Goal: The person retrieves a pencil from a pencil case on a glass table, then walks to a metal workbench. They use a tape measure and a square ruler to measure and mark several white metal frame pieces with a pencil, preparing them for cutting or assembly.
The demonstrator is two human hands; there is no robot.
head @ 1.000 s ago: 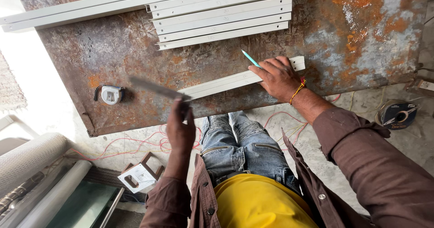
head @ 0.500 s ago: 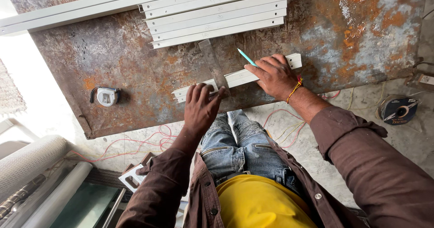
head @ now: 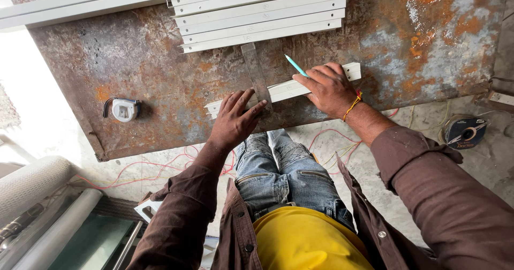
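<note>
White plastic trunking strip [head: 286, 88] lies slantwise on the near edge of the rusty metal tabletop [head: 160, 72], pinned under both your hands. Your left hand [head: 235, 121] is spread flat, fingers open, pressing the strip's left end and steadying a clear ruler [head: 256, 72] laid across it. Your right hand [head: 327, 88] rests on the right part, fingers curled round a teal pencil [head: 295, 65], tip pointing far-left. Looks like the marking step; next the pencil tip needs to come down against the ruler edge while the strip stays put. Stack of white strips [head: 257, 13] at far side, tape measure [head: 124, 109] at left. Any mark on the strip is too small to tell; the strip's middle is hidden by your hands.
</note>
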